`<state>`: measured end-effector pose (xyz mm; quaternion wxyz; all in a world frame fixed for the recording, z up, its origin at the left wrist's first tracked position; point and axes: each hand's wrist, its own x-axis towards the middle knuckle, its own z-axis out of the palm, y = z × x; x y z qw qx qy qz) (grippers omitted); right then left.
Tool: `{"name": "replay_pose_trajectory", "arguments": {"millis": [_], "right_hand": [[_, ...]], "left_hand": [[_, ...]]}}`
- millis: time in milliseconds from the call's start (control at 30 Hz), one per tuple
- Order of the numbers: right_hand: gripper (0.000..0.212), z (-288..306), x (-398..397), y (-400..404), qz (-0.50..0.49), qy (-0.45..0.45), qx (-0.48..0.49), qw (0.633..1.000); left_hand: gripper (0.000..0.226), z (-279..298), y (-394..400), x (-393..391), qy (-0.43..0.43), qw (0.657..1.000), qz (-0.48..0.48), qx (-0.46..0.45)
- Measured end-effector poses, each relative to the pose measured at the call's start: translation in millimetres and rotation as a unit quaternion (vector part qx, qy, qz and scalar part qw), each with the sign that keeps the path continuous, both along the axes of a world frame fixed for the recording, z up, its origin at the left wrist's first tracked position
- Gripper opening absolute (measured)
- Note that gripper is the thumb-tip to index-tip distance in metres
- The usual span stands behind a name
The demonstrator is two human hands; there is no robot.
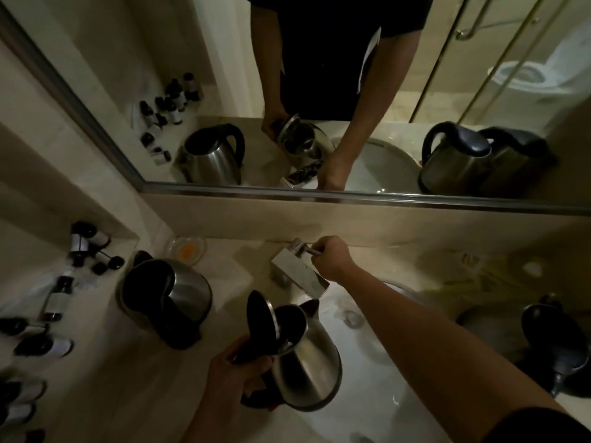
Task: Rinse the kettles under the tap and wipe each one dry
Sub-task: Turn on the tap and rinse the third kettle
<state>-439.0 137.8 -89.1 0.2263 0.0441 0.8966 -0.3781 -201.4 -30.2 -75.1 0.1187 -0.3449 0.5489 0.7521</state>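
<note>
My left hand (238, 375) grips the black handle of a steel kettle (307, 356) whose lid stands open, held over the left edge of the white sink (377, 362). The kettle's spout points toward the chrome tap (300, 273), just below its flat spout. My right hand (332, 257) is closed on the tap's lever at the back. No water is visible running. A second steel kettle (169, 298) with a black lid stands on the counter to the left. A third kettle (550, 343) stands on the right of the sink, dark and partly out of view.
Several small dark toiletry bottles (86, 247) stand along the left counter and ledge. A glass soap dish (187, 249) sits against the back wall. A wide mirror (319, 91) above the counter reflects the kettles and the person's arms.
</note>
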Motion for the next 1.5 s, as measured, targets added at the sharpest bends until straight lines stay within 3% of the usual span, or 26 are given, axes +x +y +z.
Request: {"name": "replay_pose_trajectory", "arguments": {"millis": [167, 233, 300, 400, 467, 533, 633, 733, 900, 1033, 1267, 1500], "right_hand": [[0.024, -19, -10, 6, -0.022, 0.024, -0.068, 0.997], [0.027, -23, 5, 10, -0.098, 0.021, -0.085, 0.991], [0.034, -25, 41, 24, -0.219, 0.016, -0.103, 0.97], [0.028, -50, 112, 51, -0.328, 0.012, -0.102, 0.939], [0.036, -66, 149, 52, -0.301, -0.027, -0.15, 0.941], [0.065, -75, 166, 50, -0.25, -0.052, -0.201, 0.946], [0.098, -79, 163, 54, -0.178, -0.031, -0.192, 0.965], [0.108, -84, 158, 58, -0.107, -0.049, -0.167, 0.979], [0.1, -93, 170, 58, -0.064, -0.064, -0.183, 0.979], [0.107, -99, 172, 61, -0.061, -0.058, -0.167, 0.982], [0.107, -106, 162, 72, 0.006, -0.054, -0.138, 0.989], [0.103, -115, 154, 76, 0.032, -0.076, -0.111, 0.99]], "left_hand": [[0.091, -25, 14, -10, -0.006, 0.997, -0.042, -0.072], [0.08, -31, 21, -18, -0.022, 0.997, -0.037, -0.07], [0.046, -32, 31, -26, -0.028, 0.996, -0.038, -0.069], [0.039, -39, 35, -35, -0.019, 0.999, -0.017, -0.028], [0.029, -43, 42, -46, -0.025, 0.999, -0.005, -0.026], [0.004, -46, 48, -53, -0.017, 0.999, -0.022, -0.037], [0.023, -57, 52, -55, 0.012, 0.998, -0.028, -0.057], [0.012, -68, 51, -51, 0.013, 0.997, -0.014, -0.074], [0.028, -91, 46, -40, -0.006, 0.985, -0.088, -0.148], [0.046, -98, 53, -32, 0.048, 0.954, -0.141, -0.262], [0.05, -117, 63, -12, 0.125, 0.878, -0.17, -0.43], [0.065, -131, 69, -13, 0.119, 0.839, -0.159, -0.506]]}}
